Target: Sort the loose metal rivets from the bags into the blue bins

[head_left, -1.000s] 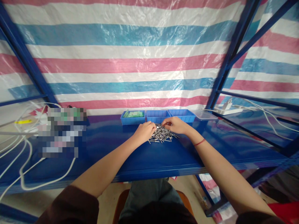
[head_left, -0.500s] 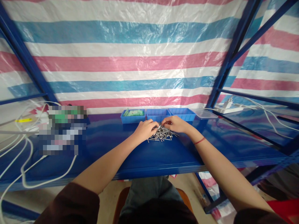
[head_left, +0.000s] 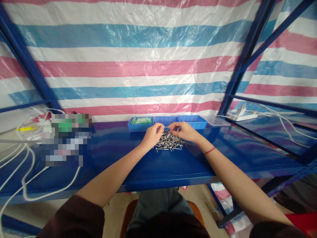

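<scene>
A pile of small silver blind rivets (head_left: 170,141) lies on the blue tabletop (head_left: 158,167) in front of me. Just above its far side, my left hand (head_left: 154,134) is closed in a pinch, thumb against fingers. Facing it, my right hand (head_left: 183,130) is also pinched, a red cord round its wrist. A thin, pale shank of one rivet (head_left: 166,127) spans the gap between the fingertips of both hands. The fingers cover the rest of it.
Behind the hands stand a blue bin holding a green packet (head_left: 143,120) and two more blue bins (head_left: 192,121). A clear plastic lid (head_left: 218,121) lies to their right. White cables (head_left: 53,195) and pixelated items are at left; a white power strip (head_left: 242,115) is at right.
Both hands have lifted from the pile towards the bins. My left hand's fingers have drawn into a pinch, and a thin rivet now shows between the two hands.
</scene>
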A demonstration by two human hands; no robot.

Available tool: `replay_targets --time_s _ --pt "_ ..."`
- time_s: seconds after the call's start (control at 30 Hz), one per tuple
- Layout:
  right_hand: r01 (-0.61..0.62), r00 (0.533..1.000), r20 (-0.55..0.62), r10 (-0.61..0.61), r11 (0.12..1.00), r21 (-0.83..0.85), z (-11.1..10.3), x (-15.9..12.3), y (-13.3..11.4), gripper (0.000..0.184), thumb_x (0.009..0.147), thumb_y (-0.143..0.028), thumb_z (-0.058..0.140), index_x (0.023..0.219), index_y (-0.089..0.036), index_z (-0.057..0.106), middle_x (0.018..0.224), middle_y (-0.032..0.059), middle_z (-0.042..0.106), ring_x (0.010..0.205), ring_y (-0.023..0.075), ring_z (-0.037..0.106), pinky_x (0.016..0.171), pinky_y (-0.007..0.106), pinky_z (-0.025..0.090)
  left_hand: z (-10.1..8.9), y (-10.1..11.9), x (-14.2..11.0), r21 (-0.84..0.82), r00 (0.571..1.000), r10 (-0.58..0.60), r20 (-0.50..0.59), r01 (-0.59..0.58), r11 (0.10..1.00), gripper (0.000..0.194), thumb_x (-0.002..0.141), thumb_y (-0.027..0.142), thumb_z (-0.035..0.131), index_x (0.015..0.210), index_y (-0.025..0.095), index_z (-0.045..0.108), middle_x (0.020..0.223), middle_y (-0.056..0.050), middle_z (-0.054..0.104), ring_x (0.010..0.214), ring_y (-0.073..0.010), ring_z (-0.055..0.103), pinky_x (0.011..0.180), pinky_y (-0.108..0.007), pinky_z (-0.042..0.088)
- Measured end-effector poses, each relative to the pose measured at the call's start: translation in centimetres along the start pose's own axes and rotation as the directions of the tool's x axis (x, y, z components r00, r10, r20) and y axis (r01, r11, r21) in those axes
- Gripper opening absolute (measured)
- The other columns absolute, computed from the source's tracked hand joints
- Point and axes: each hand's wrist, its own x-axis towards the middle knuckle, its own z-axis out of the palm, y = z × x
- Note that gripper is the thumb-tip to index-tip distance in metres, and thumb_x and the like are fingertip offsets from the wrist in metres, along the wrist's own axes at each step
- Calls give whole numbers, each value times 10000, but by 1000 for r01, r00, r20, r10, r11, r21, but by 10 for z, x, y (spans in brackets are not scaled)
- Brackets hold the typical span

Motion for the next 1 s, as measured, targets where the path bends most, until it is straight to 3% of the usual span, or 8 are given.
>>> replay_targets --time_s 0.13,0.37,0.53,0.8,0.93,1.0 --pt "23 987 -158 17 968 249 8 3 -10 288 722 -379 658 893 -150 688 812 63 708 720 157 625 670 295 482 5 3 0 -252 988 -150 38 155 955 216 875 319 448 864 158 592 809 -37 682 717 -149 627 682 -264 484" --pt "36 972 -227 59 919 392 13 4 -16 322 684 -457 689 803 -158 686 777 59 713 718 170 639 695 320 499 6 9 -2 -405 982 -160 103 188 895 236 878 325 437 818 141 572 778 -33 651 654 -118 592 668 -257 484" --pt "64 967 -252 35 924 377 12 3 -17 335 705 -480 662 800 -160 685 766 55 708 716 167 635 714 330 502 8 8 -3 -451 990 -107 97 139 882 205 849 325 493 886 142 577 830 -44 662 698 -126 608 696 -274 489" --pt "70 977 -213 -6 953 295 11 2 -18 307 769 -417 604 887 -149 693 866 79 711 777 175 634 695 303 479 2 10 -4 -315 983 -56 -173 -2 949 133 783 265 595 863 161 571 853 -37 660 731 -131 623 664 -241 472" --pt "83 987 -152 -57 982 171 11 2 -12 310 822 -415 535 842 -141 681 805 64 699 714 160 606 638 271 445 0 12 -3 -279 981 -18 -195 -38 959 153 794 287 593 888 167 577 861 -39 671 733 -134 628 659 -238 476" --pt "77 982 -179 -60 993 90 9 7 -6 341 854 -419 484 800 -138 669 747 54 681 673 153 582 616 262 425 0 11 -2 -249 982 -28 -187 -19 968 204 802 295 589 963 170 578 883 -39 677 722 -132 631 666 -243 482"
